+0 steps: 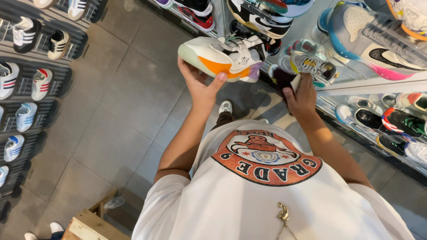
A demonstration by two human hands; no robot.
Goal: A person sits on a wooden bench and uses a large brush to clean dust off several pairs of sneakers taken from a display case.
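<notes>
Left fingers (209, 82) curled under chunky white-and-orange sneaker (220, 55), right fingers (297, 89) pinching fuzzy dark cloth (281, 79)

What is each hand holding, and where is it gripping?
Left hand grips the white-and-orange sneaker under its sole. Right hand clutches a dark brush or cloth, unclear which.

— What is the person wearing?
— A white short-sleeved T-shirt (267, 204) bearing a round orange badge print (266, 158), a gold pendant (283, 212) on a chain, dark trousers, white shoes (225, 106).
</notes>
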